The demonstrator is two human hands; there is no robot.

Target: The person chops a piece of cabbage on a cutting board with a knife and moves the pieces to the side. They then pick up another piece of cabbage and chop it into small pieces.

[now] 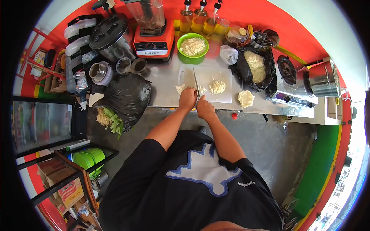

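A white cutting board (223, 75) lies on the steel counter (163, 86). My left hand (187, 98) presses down on a pale cabbage piece (180, 89) at the board's near left edge. My right hand (204, 108) grips the handle of a knife (196, 84), whose blade runs away from me across the board, right beside the left hand. A small heap of shredded cabbage (217, 86) sits on the board to the right of the blade.
A green bowl (192, 47) of shreds stands behind the board, next to an orange blender (153, 32) and oil bottles (199, 17). A black bag of shreds (255, 66), a cabbage wedge (246, 98) and a gas stove (290, 79) are right. A black rubbish bag (127, 98) hangs left.
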